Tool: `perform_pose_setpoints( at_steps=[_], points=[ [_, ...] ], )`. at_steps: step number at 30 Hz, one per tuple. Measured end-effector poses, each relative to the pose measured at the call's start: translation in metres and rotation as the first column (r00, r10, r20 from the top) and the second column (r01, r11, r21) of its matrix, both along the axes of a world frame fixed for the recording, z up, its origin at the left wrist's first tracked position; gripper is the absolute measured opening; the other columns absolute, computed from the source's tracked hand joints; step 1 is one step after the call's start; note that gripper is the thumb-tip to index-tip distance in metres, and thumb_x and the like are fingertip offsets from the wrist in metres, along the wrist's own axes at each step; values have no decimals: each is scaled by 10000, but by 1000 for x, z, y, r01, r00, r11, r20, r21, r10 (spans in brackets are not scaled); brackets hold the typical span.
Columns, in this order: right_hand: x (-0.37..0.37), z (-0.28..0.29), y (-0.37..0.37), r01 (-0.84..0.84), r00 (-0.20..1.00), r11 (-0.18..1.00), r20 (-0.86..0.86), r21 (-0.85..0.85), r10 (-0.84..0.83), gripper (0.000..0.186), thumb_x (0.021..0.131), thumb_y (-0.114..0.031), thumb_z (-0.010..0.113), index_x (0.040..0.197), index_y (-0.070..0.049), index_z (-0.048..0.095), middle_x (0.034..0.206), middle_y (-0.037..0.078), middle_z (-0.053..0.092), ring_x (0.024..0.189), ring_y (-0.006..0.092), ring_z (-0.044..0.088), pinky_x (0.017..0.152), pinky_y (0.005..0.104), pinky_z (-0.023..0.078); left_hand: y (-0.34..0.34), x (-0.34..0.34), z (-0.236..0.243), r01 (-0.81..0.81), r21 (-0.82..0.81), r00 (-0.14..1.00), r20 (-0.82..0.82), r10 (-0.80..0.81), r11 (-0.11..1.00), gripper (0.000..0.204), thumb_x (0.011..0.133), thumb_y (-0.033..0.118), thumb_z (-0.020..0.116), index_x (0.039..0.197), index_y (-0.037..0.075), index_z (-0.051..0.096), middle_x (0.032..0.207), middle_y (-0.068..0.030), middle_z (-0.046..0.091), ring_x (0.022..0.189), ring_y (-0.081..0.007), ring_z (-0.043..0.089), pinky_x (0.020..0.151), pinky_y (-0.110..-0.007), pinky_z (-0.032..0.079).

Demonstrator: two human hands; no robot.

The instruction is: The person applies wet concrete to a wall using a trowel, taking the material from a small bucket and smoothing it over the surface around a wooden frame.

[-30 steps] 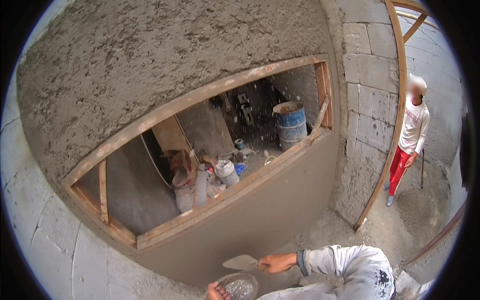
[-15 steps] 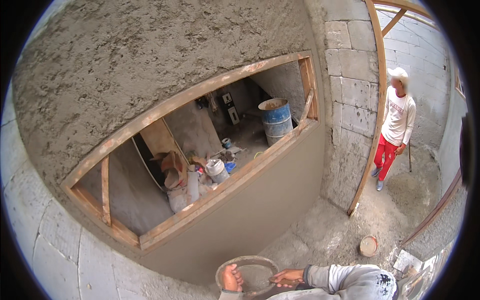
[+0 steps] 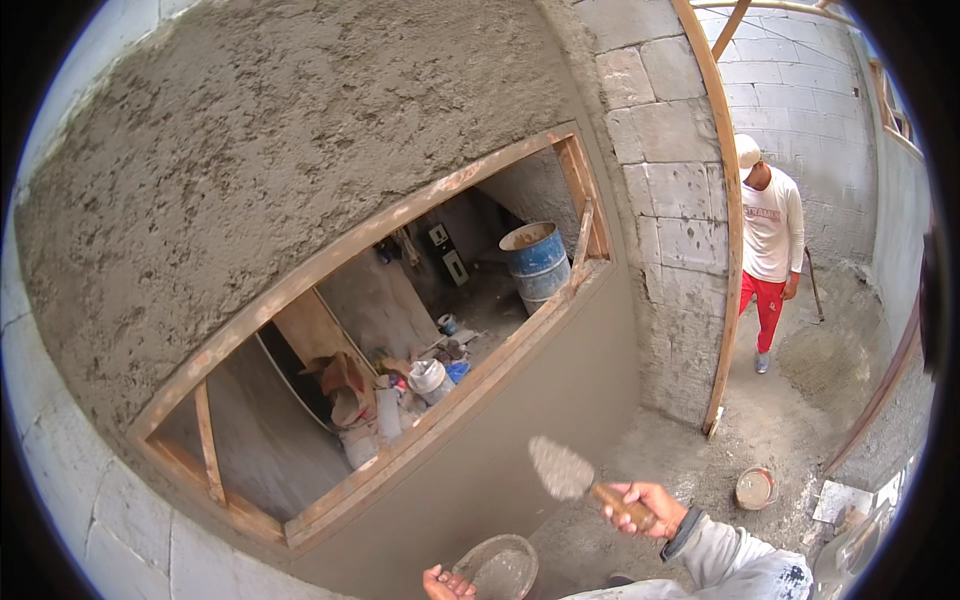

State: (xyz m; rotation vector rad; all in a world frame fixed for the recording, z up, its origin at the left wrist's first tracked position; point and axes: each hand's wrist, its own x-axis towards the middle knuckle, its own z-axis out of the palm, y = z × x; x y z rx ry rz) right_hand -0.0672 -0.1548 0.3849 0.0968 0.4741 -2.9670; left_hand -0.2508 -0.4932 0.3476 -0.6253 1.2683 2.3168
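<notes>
My right hand (image 3: 645,508) is wrapped round the wooden handle of a pointed trowel (image 3: 560,468), raised in front of the smooth lower wall. Grey mortar seems to cover its blade, which points up and left. At the lower edge, my left hand (image 3: 448,583) has its fingers curled over the left rim of a round mortar pan (image 3: 528,553). Wet grey mortar lies inside the pan, and part of it is cut off by the picture's lower edge.
A wooden window frame (image 3: 440,432) opens on a room with a blue drum (image 3: 535,262) and several bags. The wall above (image 3: 330,120) carries rough plaster. A person in red trousers (image 3: 768,240) stands beyond a wooden post (image 3: 728,250). A small bucket (image 3: 756,488) stands on the floor.
My right hand has lifted the trowel out of the pan, up and to the right. The left hand and pan sit slightly lower and further left. The person's head is now bowed.
</notes>
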Motion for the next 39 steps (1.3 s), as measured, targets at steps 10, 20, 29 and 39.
perform_pose_setpoints(
  at_steps=[10,20,29,39],
  points=[
    [-131,268,125,999,30,14,-450,38,-893,683,801,-14,600,1387,-42,250,869,49,549,554,88,523,408,203,398,-23,20,6,-274,-118,959,36,280,954,402,743,350,546,496,215,258,425,39,235,350,-125,174,319,-283,148],
    [-346,428,264,546,-85,-278,-277,790,-957,736,801,-120,533,1399,-12,117,1211,262,410,955,366,577,760,435,501,-35,38,18,-469,-193,878,1,478,862,388,769,344,514,503,207,267,428,39,241,352,-123,181,322,-280,151],
    [-278,213,-23,753,551,340,-822,563,140,436,807,-95,556,1215,-15,424,869,48,546,688,119,517,602,292,455,-64,65,-5,-486,-228,868,-11,497,844,375,816,337,460,515,198,284,433,39,249,356,-122,189,329,-276,157],
    [-126,-96,-141,-351,603,-377,515,857,609,270,832,-233,438,703,-17,533,516,81,484,442,184,511,380,331,426,-36,39,-154,-210,-689,838,-493,-235,694,283,833,250,475,566,156,469,451,50,303,352,-112,291,328,-253,232]
  ],
)
